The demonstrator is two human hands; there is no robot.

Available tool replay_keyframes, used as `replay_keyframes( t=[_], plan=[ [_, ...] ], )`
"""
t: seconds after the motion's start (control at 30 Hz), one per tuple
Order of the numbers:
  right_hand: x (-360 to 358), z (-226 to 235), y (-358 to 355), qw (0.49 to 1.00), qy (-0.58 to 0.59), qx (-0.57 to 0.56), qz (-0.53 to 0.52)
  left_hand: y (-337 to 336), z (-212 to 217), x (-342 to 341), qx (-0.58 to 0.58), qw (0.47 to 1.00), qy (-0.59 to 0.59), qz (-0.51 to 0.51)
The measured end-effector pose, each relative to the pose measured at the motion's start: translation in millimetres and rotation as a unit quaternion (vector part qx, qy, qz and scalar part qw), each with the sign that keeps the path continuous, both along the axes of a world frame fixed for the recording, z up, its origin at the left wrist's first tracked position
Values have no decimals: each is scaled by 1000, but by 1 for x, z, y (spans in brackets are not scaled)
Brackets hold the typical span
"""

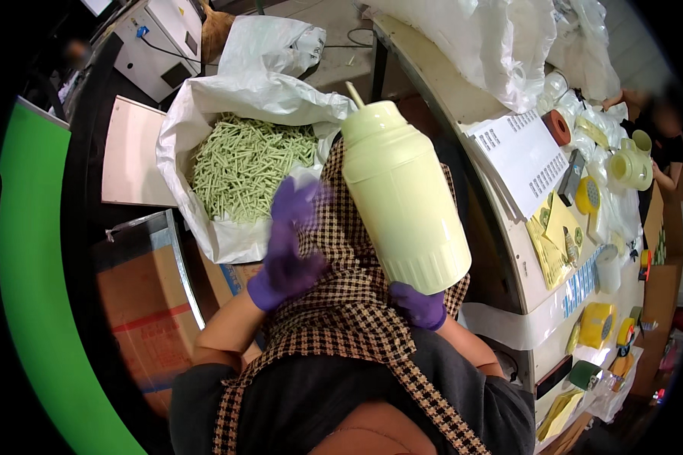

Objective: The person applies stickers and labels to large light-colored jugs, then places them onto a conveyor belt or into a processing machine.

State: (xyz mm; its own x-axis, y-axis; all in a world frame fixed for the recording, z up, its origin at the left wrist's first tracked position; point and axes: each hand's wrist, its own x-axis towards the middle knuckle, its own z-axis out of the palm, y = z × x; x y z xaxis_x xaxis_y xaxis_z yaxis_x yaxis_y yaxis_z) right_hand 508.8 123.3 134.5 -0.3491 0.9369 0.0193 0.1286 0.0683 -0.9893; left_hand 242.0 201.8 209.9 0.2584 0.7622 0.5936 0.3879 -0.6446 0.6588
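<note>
In my right hand, gloved in purple, is the base of a large pale yellow plastic flask body. It leans over my lap with its narrower neck pointing away from me, and the fingers under it are partly hidden. A thin pale stick shows at the neck end. My left hand, also in a purple glove, is blurred by motion. Its thumb and fingers look apart, and nothing shows in them. It is by the near right rim of a white sack heaped with short pale green sticks.
On my right stands a long table with printed sheets, yellow packets, tape rolls and plastic bags. A cardboard box is at lower left. Another person works at far right, near pale yellow plastic parts.
</note>
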Motion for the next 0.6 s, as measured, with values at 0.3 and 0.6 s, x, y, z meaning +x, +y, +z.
replay_keyframes(
  t=[0.3,0.6],
  plan=[
    [-40,10,47,969,127,13,212,25,-18,-58,-284,788,-539,-90],
    [-55,63,121,985,-119,72,102,-18,13,-116,-90,899,-393,168]
  ],
)
